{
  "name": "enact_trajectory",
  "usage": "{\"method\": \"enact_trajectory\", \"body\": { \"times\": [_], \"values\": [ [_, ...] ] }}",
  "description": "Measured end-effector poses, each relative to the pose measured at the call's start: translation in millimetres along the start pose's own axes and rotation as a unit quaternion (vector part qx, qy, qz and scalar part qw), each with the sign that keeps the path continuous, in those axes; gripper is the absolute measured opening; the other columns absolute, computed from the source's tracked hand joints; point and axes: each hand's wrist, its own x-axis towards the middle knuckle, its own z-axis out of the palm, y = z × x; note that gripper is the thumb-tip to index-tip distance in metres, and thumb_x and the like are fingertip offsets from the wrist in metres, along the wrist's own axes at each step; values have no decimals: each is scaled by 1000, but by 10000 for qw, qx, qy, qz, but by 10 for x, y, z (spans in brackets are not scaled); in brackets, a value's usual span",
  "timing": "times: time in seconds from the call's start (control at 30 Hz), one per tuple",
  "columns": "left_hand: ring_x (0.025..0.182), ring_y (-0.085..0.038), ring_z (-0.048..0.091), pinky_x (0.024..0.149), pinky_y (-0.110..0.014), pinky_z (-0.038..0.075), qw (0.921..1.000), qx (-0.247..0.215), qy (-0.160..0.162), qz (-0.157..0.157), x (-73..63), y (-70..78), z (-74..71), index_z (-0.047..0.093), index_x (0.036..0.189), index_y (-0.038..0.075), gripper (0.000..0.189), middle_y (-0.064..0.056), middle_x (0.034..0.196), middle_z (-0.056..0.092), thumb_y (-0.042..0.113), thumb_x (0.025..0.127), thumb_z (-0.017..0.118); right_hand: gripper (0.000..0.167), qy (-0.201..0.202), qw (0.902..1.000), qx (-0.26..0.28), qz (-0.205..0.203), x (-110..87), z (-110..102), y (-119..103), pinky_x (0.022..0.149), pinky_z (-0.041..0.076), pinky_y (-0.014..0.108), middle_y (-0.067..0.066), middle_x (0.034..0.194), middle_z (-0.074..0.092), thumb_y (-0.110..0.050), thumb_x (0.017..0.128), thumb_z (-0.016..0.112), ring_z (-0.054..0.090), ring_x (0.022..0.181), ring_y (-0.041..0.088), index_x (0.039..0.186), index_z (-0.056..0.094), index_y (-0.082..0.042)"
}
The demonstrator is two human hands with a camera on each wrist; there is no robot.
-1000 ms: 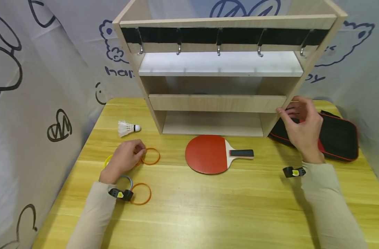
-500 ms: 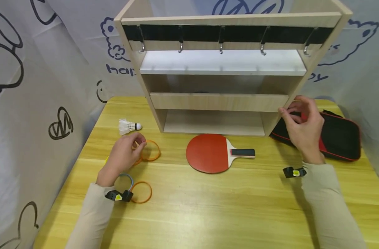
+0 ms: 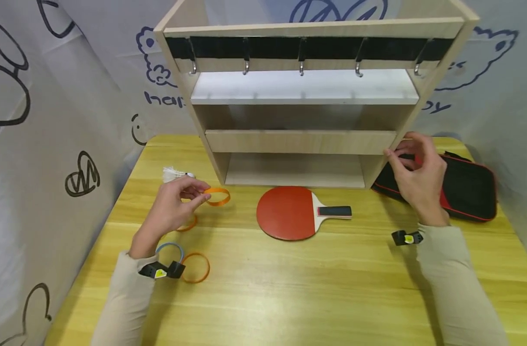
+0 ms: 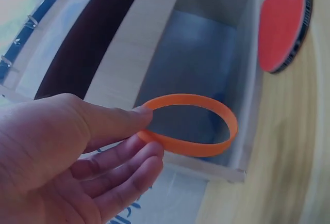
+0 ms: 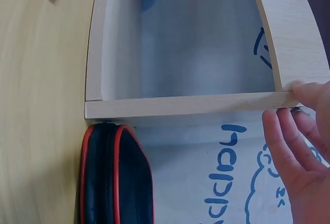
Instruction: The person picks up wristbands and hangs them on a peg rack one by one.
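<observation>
My left hand (image 3: 172,204) pinches an orange silicone wristband (image 4: 198,149) between thumb and fingers, held up off the table. In the head view, another orange band (image 3: 190,224), a blue band (image 3: 171,244) and an orange band (image 3: 196,267) lie below and around that wrist. My right hand (image 3: 419,178) grips the edge of the wooden rack's right side panel (image 5: 196,105), thumb on the front and fingers behind. A red table tennis paddle (image 3: 287,213) lies on the table in front of the wooden rack (image 3: 301,142).
A white shuttlecock (image 3: 171,174) sits left of the rack, partly behind my left hand. The black case with red piping (image 3: 469,187) lies beside the rack's right side. Several metal hooks (image 3: 301,68) hang along the rack's black strip.
My left hand has lifted the orange wristband off the table and moved it up, now overlapping the shuttlecock. My right hand stays at the rack's side.
</observation>
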Motion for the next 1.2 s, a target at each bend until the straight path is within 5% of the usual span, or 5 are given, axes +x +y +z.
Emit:
{"method": "enact_trajectory", "body": {
  "times": [0.27, 0.43, 0.73, 1.07, 1.2],
  "values": [
    [88, -1, 73, 82, -9, 60, 9947, -871, 440, 315, 231, 252, -104, 78, 116, -1, 18, -14, 104, 79, 3, 98, 81, 46, -80, 9996, -264, -86, 9, -38, 8, 80, 55, 0, -22, 102, 68, 6, 89, 85, 67, 89, -12, 132, 68, 6],
    [89, -3, 75, 84, -14, 63, 9754, -1859, 1028, 586, 415, 477, -216, 74, 118, -8, 22, 3, 103, 78, -4, 97, 79, 43, -145, 9987, -416, -253, 24, -48, 3, 81, 54, 0, 8, 104, 76, 7, 90, 84, 65, 91, -14, 130, 68, 7],
    [90, -15, 78, 90, -26, 68, 8951, -3741, 2053, 1289, 668, 761, -293, 77, 116, 1, 24, -7, 108, 79, -13, 97, 74, 40, -210, 9978, -541, -310, 32, -51, -46, 81, 53, -1, 21, 108, 77, 1, 91, 86, 64, 93, -14, 128, 69, 6],
    [89, -23, 77, 84, -28, 69, 7563, -5909, 2417, 1430, 826, 930, -306, 72, 114, -4, 16, -15, 107, 73, -10, 100, 70, 41, -215, 9980, -542, -237, -2, -57, -52, 80, 52, -2, 20, 108, 76, 2, 91, 85, 63, 92, -14, 128, 68, 7],
    [90, -22, 76, 85, -27, 68, 7433, -6019, 2569, 1385, 902, 968, -321, 71, 114, -2, 14, -13, 106, 71, -9, 103, 66, 41, -249, 9980, -521, -252, 16, -57, -40, 79, 51, -2, 24, 109, 76, 1, 92, 86, 63, 92, -12, 128, 67, 9]
  ]
}}
